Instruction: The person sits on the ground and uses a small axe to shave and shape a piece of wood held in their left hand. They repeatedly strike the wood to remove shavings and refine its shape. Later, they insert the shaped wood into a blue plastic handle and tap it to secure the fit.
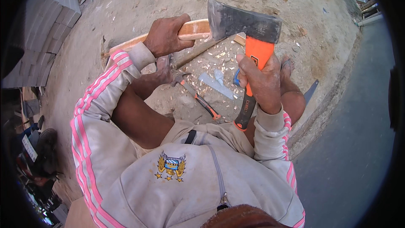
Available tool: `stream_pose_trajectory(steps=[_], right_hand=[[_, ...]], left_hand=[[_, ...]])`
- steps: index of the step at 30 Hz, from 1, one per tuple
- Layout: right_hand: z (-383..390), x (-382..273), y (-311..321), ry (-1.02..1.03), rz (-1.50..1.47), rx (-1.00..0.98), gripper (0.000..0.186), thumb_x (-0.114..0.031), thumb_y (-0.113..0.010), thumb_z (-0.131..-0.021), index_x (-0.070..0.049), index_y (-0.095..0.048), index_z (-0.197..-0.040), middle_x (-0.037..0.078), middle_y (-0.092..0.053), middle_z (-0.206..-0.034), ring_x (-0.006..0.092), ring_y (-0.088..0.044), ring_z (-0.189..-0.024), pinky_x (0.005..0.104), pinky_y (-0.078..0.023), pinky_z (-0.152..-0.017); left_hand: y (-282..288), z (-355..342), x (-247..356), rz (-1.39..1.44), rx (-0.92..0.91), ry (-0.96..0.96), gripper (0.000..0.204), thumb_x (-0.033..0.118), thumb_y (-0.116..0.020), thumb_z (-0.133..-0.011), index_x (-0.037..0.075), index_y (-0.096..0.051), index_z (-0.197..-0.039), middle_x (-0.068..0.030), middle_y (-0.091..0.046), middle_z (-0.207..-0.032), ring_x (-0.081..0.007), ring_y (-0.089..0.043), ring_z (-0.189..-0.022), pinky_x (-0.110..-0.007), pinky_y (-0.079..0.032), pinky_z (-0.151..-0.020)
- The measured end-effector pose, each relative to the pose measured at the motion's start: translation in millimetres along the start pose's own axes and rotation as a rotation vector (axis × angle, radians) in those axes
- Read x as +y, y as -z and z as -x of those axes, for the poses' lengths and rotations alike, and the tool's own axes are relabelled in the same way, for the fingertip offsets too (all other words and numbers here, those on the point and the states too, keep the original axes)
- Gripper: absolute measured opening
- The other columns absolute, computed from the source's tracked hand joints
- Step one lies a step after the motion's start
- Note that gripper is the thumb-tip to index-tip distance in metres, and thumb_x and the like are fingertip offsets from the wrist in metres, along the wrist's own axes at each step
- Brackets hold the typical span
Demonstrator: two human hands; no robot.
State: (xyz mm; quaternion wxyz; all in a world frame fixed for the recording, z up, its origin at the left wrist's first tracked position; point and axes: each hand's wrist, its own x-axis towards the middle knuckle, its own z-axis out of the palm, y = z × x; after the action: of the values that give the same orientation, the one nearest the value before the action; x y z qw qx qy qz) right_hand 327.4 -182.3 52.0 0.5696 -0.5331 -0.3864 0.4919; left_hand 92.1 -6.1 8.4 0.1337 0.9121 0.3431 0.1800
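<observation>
My left hand (166,37) is closed around a pale, shaved length of wood (195,29), gripping it near its far right end. The other end of the wood runs left past my wrist. In my right hand (265,78) is an axe, held by its orange and black handle (248,107). The dark steel axe head (244,21) is up, its cutting edge facing left at the wood's end; whether they touch I cannot tell. A claw hammer (196,97) with an orange and black grip lies on the ground between my legs.
Wood chips (219,61) litter the dirt around a rough timber (196,55). A flat grey piece (215,85) lies near the hammer. A blue saw-like blade (311,90) is beside my right knee. Grey blocks (50,25) are stacked left; a motorcycle (38,156) stands lower left.
</observation>
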Motion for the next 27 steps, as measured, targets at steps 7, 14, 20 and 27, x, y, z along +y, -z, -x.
stream_pose_trajectory(steps=[7, 14, 20, 27], right_hand=[[19.5, -14.9, -1.8, 0.186, 0.193, -0.07, 0.018, -0.003, -0.072, -0.093, -0.001, -0.06, -0.107, -0.001, -0.057, -0.068, 0.0058, -0.05, -0.053, 0.0244, -0.041, -0.048], [1.5, -12.8, 17.4, 0.239, -0.153, 0.088, 0.014, -0.012, -0.069, -0.098, -0.004, -0.058, -0.096, 0.004, -0.055, -0.067, 0.0123, -0.053, -0.05, 0.0295, -0.044, -0.047], [2.9, -19.5, 11.3, 0.237, -0.184, 0.069, 0.015, -0.011, -0.07, -0.096, -0.004, -0.057, -0.098, 0.004, -0.055, -0.069, 0.013, -0.053, -0.05, 0.0301, -0.044, -0.046], [9.5, -13.8, -4.5, 0.225, -0.163, -0.001, 0.012, -0.008, -0.068, -0.096, -0.005, -0.057, -0.1, 0.003, -0.052, -0.065, 0.0124, -0.052, -0.049, 0.0294, -0.044, -0.047]], left_hand=[[0.9, -4.4, -10.2, 0.094, 0.064, -0.101, 0.047, 0.036, -0.08, -0.072, 0.009, -0.062, -0.106, -0.0142, -0.07, -0.083, -0.0375, -0.07, -0.076, -0.047, -0.055, -0.07], [21.2, -5.9, -3.3, -0.05, 0.272, -0.011, 0.044, 0.03, -0.081, -0.073, 0.011, -0.063, -0.109, -0.0117, -0.071, -0.089, -0.0331, -0.072, -0.079, -0.045, -0.057, -0.071], [37.8, -0.3, -4.4, -0.016, 0.195, -0.002, 0.037, 0.02, -0.085, -0.073, 0.01, -0.063, -0.101, -0.0135, -0.069, -0.083, -0.0338, -0.071, -0.075, -0.04, -0.055, -0.067], [32.2, -7.4, -1.9, 0.044, 0.077, -0.092, 0.032, 0.018, -0.08, -0.073, 0.009, -0.061, -0.097, -0.0147, -0.064, -0.077, -0.0369, -0.067, -0.072, -0.043, -0.052, -0.065]])
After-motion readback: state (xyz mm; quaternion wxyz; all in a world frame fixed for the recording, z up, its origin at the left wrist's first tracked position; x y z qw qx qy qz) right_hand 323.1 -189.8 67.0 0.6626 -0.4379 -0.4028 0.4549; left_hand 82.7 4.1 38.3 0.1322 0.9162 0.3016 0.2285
